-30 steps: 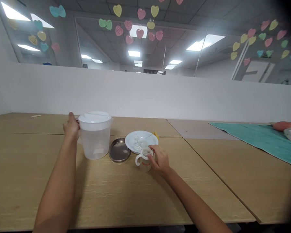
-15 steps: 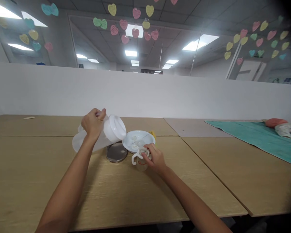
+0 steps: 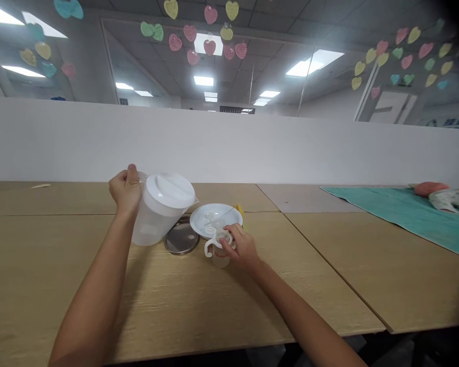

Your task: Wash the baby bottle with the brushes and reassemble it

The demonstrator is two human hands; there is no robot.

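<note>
My left hand (image 3: 125,192) is closed round the handle of a translucent pitcher (image 3: 151,221) with a white lid (image 3: 170,190). The pitcher leans to the right, its spout toward the plate. My right hand (image 3: 241,248) grips the rim and right side of a small clear baby bottle (image 3: 221,256) with white side handles and red print. The bottle stands upright with its top open. Just behind it sits a white plate (image 3: 235,216) with small clear and white parts on it. A round metal tray (image 3: 181,242) lies between pitcher and bottle.
Something yellow (image 3: 239,209) pokes out behind the plate. A teal cloth (image 3: 371,204) covers the right back, with a red-orange item (image 3: 431,188) on it. A flat pale piece (image 3: 41,186) lies at the far left. A white partition (image 3: 229,148) borders the tables.
My left hand has moved left and tipped the pitcher back closer to upright. My right hand stays on the bottle. The view has shifted slightly.
</note>
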